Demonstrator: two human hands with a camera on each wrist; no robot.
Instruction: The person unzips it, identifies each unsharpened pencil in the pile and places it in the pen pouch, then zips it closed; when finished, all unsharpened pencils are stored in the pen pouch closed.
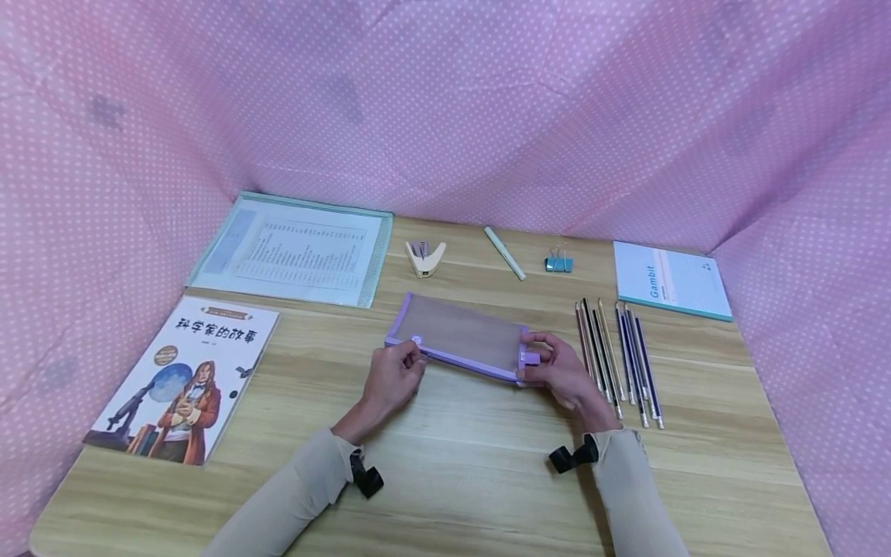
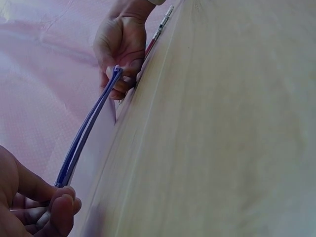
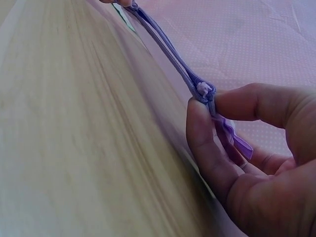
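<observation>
A purple-edged mesh zipper pouch is held between both hands near the table's middle. My left hand pinches the near edge at its left end, beside the small zipper pull. The right hand grips the right end, thumb and fingers on either side of the corner by a purple fabric tab. In the right wrist view the zipper edge runs away from the pinching fingers, with a narrow gap between its two bands. Through the mesh no contents show.
Several pencils lie right of the pouch. Behind it are a stapler, a pale green pen and a teal binder clip. A notebook sits back right; a document folder and a book lie left. Pink curtains surround the table.
</observation>
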